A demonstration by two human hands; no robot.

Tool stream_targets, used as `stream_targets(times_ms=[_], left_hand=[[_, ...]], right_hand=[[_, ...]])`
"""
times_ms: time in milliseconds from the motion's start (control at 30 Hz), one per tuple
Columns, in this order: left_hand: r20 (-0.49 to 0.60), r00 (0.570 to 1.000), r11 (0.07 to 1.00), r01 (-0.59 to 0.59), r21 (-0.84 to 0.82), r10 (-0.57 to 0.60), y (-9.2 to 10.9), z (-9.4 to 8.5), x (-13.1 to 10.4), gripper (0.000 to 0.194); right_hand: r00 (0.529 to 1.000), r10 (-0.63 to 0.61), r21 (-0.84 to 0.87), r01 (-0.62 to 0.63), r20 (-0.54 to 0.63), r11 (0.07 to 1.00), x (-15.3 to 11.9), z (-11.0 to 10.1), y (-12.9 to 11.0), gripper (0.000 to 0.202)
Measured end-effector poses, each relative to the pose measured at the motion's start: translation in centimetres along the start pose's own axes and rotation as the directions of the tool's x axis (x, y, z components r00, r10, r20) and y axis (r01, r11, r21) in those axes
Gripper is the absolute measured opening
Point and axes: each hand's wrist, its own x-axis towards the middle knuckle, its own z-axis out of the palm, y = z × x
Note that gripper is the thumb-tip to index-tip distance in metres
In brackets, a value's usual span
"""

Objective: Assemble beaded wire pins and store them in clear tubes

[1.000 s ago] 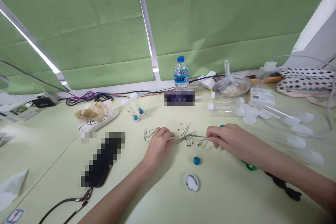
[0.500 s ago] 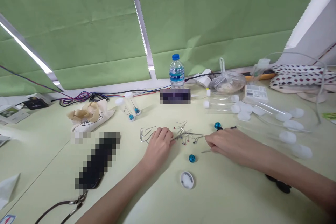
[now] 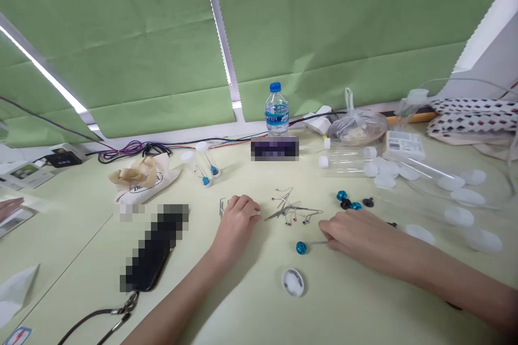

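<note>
My left hand is closed in a pinch at the middle of the table, beside some L-shaped hex keys. A small pale glint shows at its fingertips, too small to name. Between my hands lies a heap of thin bent wires with small red and dark ends. My right hand is closed around a thin metal rod, whose tip points left at a blue metallic round part. Below that sits a white cap holding small dark pieces. More blue parts and black parts lie beyond my right hand.
Clear tubes with white caps lie at right. Behind stand a water bottle and a tied plastic bag. A cloth pouch, a phone with a strap, and another person's hand are on the left.
My left hand has moved slightly left, away from the wires. My right hand has shifted a little down and right, uncovering more blue and black parts. Another person's hand has appeared at the left edge.
</note>
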Motion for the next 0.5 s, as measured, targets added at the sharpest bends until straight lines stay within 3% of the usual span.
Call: stream_targets(times_ms=[100,300,400,500], left_hand=[[0.038,0.998,0.988,0.041,0.148,-0.047,-0.5,0.0,-0.1,0.008],[0.078,0.996,0.893,-0.073,0.444,0.043,-0.2,0.9,-0.7,0.019],[0.116,0.991,0.820,-0.115,0.561,0.060,0.0,1.1,-0.8,0.022],[0.110,0.993,0.809,-0.106,0.579,0.052,-0.1,1.1,-0.6,0.022]], right_hand=[[1.000,-0.018,0.055,0.018,0.008,0.998,-0.1,0.1,0.0,0.020],[1.000,-0.011,0.094,0.010,0.008,0.996,-0.1,0.1,0.1,0.018],[0.997,0.021,0.095,-0.014,-0.078,0.995,0.2,-0.1,0.1,0.021],[0.980,0.082,0.085,-0.067,-0.179,0.994,0.8,-0.3,0.3,0.022]])
